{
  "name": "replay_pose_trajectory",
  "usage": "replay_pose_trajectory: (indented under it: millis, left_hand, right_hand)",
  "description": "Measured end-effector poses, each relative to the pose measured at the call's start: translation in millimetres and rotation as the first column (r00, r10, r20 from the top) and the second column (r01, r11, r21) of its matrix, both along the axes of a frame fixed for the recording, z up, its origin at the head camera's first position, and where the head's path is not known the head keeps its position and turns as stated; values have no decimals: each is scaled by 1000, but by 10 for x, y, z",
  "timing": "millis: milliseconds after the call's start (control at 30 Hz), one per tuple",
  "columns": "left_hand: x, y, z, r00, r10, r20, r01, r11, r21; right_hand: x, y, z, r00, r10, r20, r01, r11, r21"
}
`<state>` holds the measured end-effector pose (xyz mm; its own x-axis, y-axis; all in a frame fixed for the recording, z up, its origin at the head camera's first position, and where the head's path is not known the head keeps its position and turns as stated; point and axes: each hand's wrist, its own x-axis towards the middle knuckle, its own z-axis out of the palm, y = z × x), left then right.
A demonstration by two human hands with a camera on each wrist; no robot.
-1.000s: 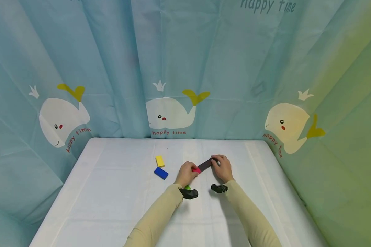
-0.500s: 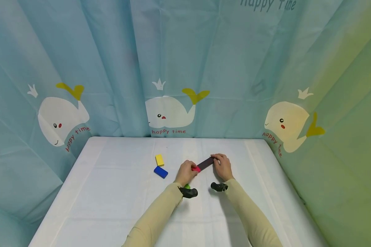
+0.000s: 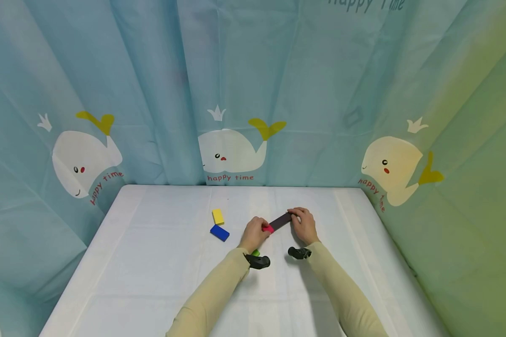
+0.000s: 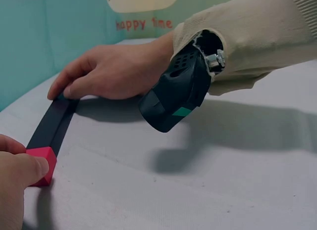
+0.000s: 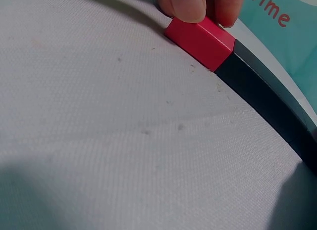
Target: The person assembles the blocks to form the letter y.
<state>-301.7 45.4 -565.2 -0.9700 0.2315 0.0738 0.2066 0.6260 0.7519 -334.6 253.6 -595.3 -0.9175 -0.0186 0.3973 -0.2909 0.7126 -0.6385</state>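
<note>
A red block (image 3: 269, 229) lies end to end with a long dark bar (image 3: 280, 221) on the white table. In the right wrist view, a seam crosses the black bar (image 5: 262, 91) toward its far end. My left hand (image 3: 254, 234) pinches the red block (image 4: 43, 161) between thumb and fingers. At the bar's other end, my right hand (image 3: 305, 226) grips the tip with thumb and forefinger; its fingers hide part of that end. Below my left hand a green piece (image 3: 256, 252) shows partly, the rest covered by the wrist.
A yellow block (image 3: 218, 216) and a blue block (image 3: 220, 232) lie close together left of my hands. A black camera mount (image 3: 257, 261) sticks out from the left wrist, another mount (image 3: 299, 253) from the right. A whale-printed curtain (image 3: 244, 93) stands behind the table (image 3: 152, 281).
The right hand's fingers shift slightly around the bar's end. The left hand keeps its pinch on the red block, and the head view tilts a little.
</note>
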Motion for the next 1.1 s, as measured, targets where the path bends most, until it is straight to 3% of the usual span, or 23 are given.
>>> replay_pose_trajectory:
  millis: [1100]
  left_hand:
    - [-7, -24, -35, 1000, -20, -16, 20, 1000, 16]
  right_hand:
    - [42, 4, 46, 999, 22, 27, -22, 1000, -14]
